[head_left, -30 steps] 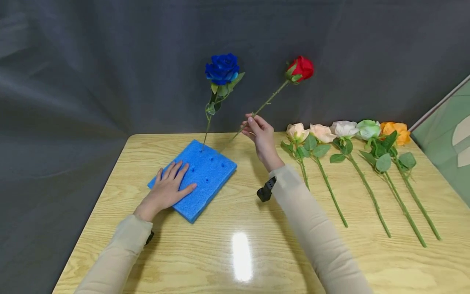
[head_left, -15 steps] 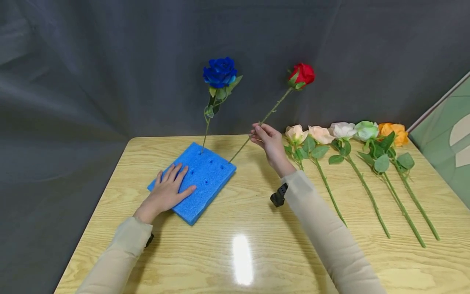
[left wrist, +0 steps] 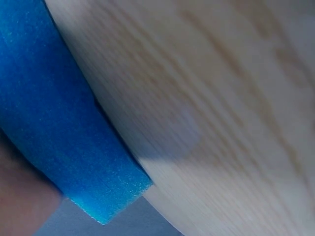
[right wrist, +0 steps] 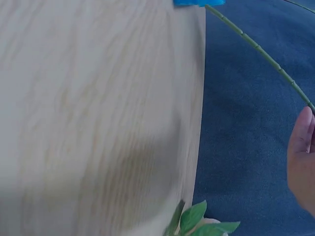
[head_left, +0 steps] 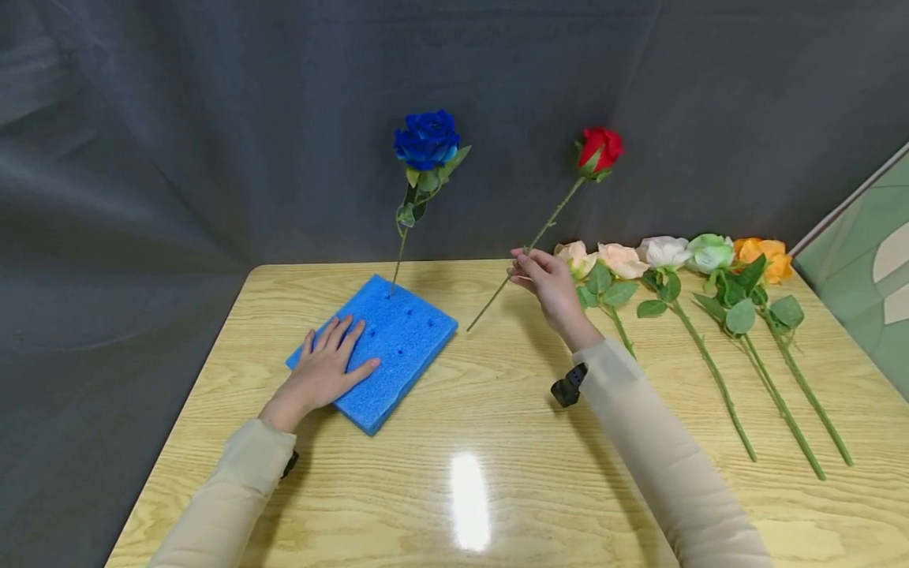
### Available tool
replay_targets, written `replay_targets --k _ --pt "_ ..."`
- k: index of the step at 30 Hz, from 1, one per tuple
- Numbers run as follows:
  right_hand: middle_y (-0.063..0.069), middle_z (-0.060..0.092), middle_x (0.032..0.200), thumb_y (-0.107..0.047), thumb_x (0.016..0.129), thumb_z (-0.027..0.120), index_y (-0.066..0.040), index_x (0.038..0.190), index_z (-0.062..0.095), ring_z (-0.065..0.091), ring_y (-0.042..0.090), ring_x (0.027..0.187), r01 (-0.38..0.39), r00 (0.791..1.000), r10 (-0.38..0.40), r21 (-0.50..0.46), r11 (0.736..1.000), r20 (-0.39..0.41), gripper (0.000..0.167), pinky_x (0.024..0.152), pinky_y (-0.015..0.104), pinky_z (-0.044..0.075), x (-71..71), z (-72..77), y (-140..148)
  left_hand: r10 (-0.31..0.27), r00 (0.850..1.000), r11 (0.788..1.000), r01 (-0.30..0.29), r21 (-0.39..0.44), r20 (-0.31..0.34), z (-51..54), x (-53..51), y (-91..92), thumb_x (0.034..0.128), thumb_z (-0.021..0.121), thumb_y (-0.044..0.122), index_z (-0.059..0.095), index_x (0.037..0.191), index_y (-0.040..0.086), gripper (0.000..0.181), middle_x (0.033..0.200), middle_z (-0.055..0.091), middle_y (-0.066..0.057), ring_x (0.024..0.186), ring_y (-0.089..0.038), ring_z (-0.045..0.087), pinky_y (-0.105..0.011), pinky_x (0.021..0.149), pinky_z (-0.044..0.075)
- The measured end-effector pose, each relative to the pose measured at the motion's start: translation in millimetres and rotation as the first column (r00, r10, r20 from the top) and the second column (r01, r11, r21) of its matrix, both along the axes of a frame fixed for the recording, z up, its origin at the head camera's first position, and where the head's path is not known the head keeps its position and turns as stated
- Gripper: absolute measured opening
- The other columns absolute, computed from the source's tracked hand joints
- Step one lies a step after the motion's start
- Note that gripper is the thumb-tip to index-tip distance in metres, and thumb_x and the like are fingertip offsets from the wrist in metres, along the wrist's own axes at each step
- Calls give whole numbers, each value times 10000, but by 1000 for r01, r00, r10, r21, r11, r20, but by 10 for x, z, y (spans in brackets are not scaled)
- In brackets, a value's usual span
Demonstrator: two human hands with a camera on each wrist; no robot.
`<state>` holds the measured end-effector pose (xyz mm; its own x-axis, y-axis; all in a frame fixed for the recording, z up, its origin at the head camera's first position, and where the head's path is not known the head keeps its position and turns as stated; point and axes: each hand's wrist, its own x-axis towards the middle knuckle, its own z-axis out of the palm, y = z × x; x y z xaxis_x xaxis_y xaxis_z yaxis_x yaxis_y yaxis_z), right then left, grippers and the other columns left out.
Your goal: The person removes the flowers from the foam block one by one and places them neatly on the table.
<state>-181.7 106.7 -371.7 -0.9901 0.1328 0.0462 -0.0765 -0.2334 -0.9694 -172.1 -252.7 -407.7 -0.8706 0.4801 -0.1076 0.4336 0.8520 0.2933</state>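
My left hand [head_left: 323, 375] rests with spread fingers on the left part of a blue foam block [head_left: 398, 386], which has several small holes. A blue artificial rose [head_left: 428, 140] stands nearly upright, its stem in a hole near the block's far corner. With thumb and fingers my right hand [head_left: 554, 296] pinches the stem of a red artificial rose [head_left: 600, 151]. That rose tilts, bloom up and to the right; its lower stem end lies just right of the block's right corner in the head view. The right wrist view shows the green stem [right wrist: 266, 55] running from the fingertips.
Several artificial roses lie in a row on the right of the wooden table [head_left: 398, 489]: two peach, a white [head_left: 665, 251], a green [head_left: 712, 251] and an orange one [head_left: 763, 256]. A dark curtain [head_left: 213, 142] hangs behind. A green panel [head_left: 873, 260] stands at far right.
My right hand has moved right and toward me with the red rose, its stem end passing from the foam block's far side to beyond its right corner. My left hand stays put.
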Motion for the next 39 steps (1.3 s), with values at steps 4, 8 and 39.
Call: replay_targets --k 4,8,39 --pt "-115 642 972 -94 994 485 -173 822 658 639 29 800 -28 1000 28 52 998 13 256 741 140 541 68 -16 47 0 1000 1000 0 3 1 -2 -4 0 963 437 532 192 1536 82 770 1607 114 -170 1486 -391 38 -652 1148 22" --pt "-159 648 967 -88 995 480 -165 836 642 632 12 794 -60 998 57 149 987 26 240 744 144 539 137 -30 90 -1 1000 1000 1 3 1 -8 -14 -3 962 436 536 190 1537 83 772 1607 111 -168 1487 -388 32 -650 1148 19" --pt "-128 615 881 -106 991 500 66 1424 353 616 -7 803 -249 965 195 378 892 175 489 796 190 542 390 -149 389 10 1000 1000 -10 1 11 -14 -7 -6 960 436 538 183 1539 90 775 1610 104 -158 1489 -382 24 -639 1154 7"
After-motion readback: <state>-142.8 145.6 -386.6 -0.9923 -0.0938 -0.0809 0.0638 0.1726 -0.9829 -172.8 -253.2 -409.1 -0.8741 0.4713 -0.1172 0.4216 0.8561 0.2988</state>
